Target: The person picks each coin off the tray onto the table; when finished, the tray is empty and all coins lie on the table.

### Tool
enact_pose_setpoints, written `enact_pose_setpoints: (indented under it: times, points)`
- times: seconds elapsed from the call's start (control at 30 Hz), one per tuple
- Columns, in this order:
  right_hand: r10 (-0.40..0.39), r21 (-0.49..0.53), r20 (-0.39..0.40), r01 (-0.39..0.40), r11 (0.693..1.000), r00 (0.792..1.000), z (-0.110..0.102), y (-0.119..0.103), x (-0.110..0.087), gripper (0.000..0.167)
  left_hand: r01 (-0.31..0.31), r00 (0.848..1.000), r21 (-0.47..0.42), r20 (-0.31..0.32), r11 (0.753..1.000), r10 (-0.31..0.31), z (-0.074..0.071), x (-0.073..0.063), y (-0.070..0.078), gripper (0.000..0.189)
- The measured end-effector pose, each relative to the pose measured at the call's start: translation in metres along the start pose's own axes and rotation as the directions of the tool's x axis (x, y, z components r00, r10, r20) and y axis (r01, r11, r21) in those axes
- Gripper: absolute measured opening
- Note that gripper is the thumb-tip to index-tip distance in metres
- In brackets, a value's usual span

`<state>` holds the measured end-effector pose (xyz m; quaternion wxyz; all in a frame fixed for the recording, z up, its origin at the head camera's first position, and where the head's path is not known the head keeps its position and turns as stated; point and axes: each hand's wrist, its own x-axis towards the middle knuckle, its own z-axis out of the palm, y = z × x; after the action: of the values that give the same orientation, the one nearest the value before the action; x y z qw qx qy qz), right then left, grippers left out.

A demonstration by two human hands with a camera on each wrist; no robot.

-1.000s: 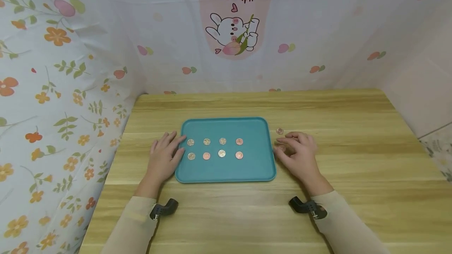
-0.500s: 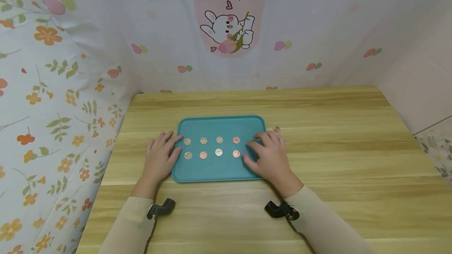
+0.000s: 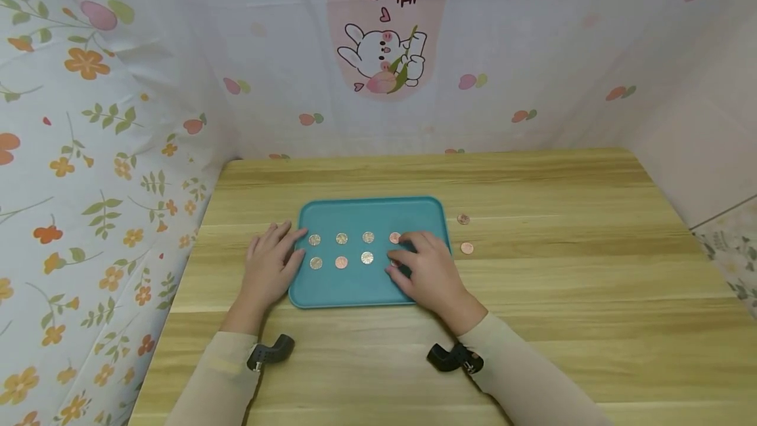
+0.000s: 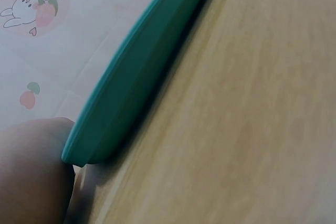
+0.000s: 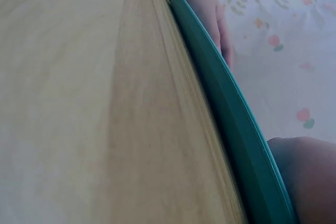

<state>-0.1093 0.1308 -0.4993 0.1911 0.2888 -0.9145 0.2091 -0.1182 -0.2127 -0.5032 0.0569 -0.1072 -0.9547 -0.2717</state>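
Note:
A teal tray (image 3: 349, 291) lies on the wooden table, with coins in two rows on it. My left hand (image 3: 269, 268) rests at the tray's left edge, its index finger and thumb touching the rim. My right hand (image 3: 432, 275) reaches over the tray's right side. Its thumb and finger close around a copper coin (image 3: 394, 262) at the right end of the near row, mostly hidden by them. Just beyond the fingertips is another copper coin (image 3: 395, 237). A silvery coin (image 3: 367, 258) lies left of the right hand. Both wrist views show mainly the tray's side.
Two loose copper coins lie on the table right of the tray, a farther coin (image 3: 463, 219) and a nearer coin (image 3: 466, 248). Floral cloth (image 3: 136, 183) hangs at the left, and a rabbit-print cloth (image 3: 503, 38) stands behind the table (image 3: 562, 248).
My right hand has moved left from the loose coins beside the tray to the coin in the near row. The nearer loose coin is uncovered. My left hand stays at the rim.

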Motion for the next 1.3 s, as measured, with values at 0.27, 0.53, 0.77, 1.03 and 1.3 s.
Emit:
enact_pose_setpoints:
  times: [0.27, 0.53, 0.77, 1.03, 1.3]
  points:
    - [0.123, 0.036, -0.052, -0.121, 0.992, 0.991, 0.001, 0.001, -0.004, 0.020, -0.001, 1.000, -0.003, 0.004, 1.000, 0.001, 0.000, -0.002, 0.000, 0.044]
    - [0.219, 0.084, 0.022, -0.220, 0.972, 0.976, -0.004, -0.002, -0.001, 0.016, -0.001, 1.000, -0.002, 0.004, 1.000, 0.001, 0.000, -0.001, -0.001, 0.044]
    - [0.275, 0.090, 0.106, -0.284, 0.954, 0.956, -0.006, 0.000, 0.001, 0.017, 0.002, 1.000, 0.003, 0.010, 1.000, -0.002, -0.001, 0.000, 0.000, 0.044]
    - [0.308, 0.093, 0.170, -0.326, 0.941, 0.936, -0.010, 0.001, 0.004, 0.018, 0.009, 1.000, -0.001, 0.017, 1.000, -0.009, 0.000, 0.001, -0.001, 0.045]
    - [0.275, 0.042, 0.210, -0.289, 0.956, 0.938, -0.008, 0.000, 0.003, 0.019, 0.011, 1.000, -0.004, 0.014, 1.000, -0.011, 0.001, 0.001, -0.004, 0.045]
